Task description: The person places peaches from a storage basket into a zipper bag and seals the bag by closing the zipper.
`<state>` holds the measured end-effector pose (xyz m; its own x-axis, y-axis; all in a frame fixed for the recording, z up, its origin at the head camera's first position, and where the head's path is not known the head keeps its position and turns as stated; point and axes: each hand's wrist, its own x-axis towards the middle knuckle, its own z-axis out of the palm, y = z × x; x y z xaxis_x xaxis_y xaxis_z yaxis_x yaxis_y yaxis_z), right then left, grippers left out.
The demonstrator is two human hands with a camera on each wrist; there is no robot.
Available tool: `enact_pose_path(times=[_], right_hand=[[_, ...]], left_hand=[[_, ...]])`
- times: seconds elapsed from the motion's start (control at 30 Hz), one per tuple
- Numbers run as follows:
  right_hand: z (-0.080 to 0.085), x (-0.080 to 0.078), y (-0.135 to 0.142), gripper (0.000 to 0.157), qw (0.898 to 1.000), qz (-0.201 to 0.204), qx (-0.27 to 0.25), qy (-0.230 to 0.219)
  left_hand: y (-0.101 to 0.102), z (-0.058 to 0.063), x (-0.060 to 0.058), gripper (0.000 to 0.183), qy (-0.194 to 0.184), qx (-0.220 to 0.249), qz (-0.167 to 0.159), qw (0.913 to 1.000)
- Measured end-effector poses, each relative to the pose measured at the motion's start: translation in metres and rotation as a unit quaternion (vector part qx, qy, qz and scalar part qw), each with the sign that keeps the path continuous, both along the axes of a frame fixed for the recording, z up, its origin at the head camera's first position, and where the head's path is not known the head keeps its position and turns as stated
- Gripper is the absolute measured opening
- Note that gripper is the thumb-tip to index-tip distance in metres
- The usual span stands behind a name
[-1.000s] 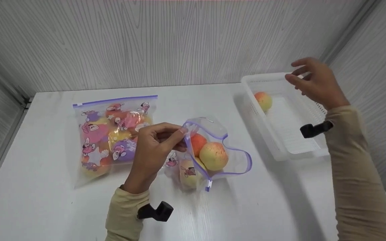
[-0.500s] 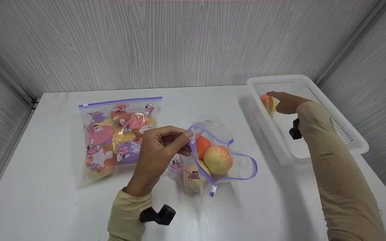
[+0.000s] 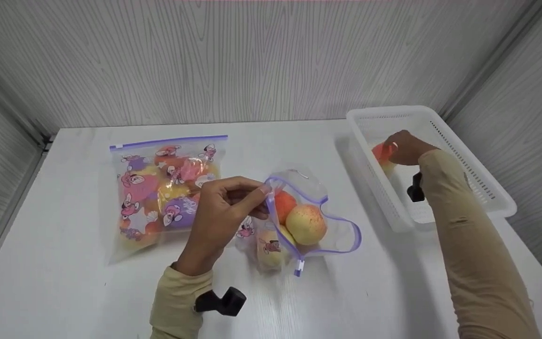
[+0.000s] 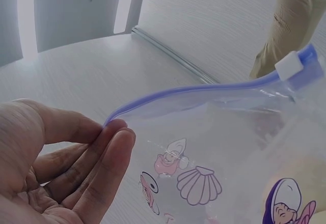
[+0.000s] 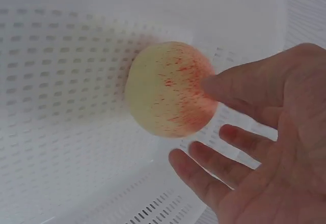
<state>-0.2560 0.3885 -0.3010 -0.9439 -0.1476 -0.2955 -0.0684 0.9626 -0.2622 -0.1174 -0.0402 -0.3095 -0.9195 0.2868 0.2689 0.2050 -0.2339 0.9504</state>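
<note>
Between thumb and fingers, my left hand (image 3: pixel 226 212) pinches the purple-edged rim of a clear zip bag (image 3: pixel 341 230), whose mouth gapes. A speckled yellow-red peach (image 3: pixel 306 224) and an orange-red fruit (image 3: pixel 284 207) show inside it, with more yellow fruit lower down. The bag's white slider (image 4: pixel 288 66) is at the far end of the zip in the left wrist view. Inside the white basket (image 3: pixel 393 221), my right hand (image 3: pixel 407 148) pinches another peach (image 5: pixel 165 89); its thumb lies on the red side, and the index fingertip is hidden behind.
Left of the open bag lies a second printed zip bag (image 3: pixel 158 188), closed along its purple top and full of fruit. The white table (image 3: pixel 290 141) meets a grey wood-grain panel (image 3: pixel 261 61) at the back, with side panels at both ends.
My right hand has come down from above the basket's far right onto the peach inside, which has turned and shifted slightly. My left hand keeps its pinch on the bag.
</note>
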Motion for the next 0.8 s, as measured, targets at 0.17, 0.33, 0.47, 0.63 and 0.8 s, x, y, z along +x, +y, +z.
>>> enact_pose_path(times=[0.17,0.33,0.47,0.63,0.8], right_hand=[[-0.009,0.003,0.009,0.035,0.999,-0.023,0.012,0.042],[-0.018,0.006,0.013,0.058,0.998,-0.011,0.034,0.050],[-0.024,0.009,0.014,0.060,1.000,-0.018,-0.001,0.014],[-0.029,0.011,0.018,0.074,0.989,-0.081,-0.109,-0.061],[-0.023,0.014,0.024,0.074,0.978,-0.092,-0.180,-0.047]], left_hand=[[0.000,0.000,0.000,0.015,0.004,-0.001,-0.005,1.0000],[-0.001,-0.001,0.001,0.016,0.004,-0.004,-0.006,1.0000],[-0.002,-0.002,0.003,0.015,0.004,-0.003,-0.006,1.0000],[-0.001,-0.002,0.003,0.014,0.007,-0.005,-0.006,0.9999],[-0.001,-0.001,0.001,0.015,0.014,-0.007,-0.004,0.9999]])
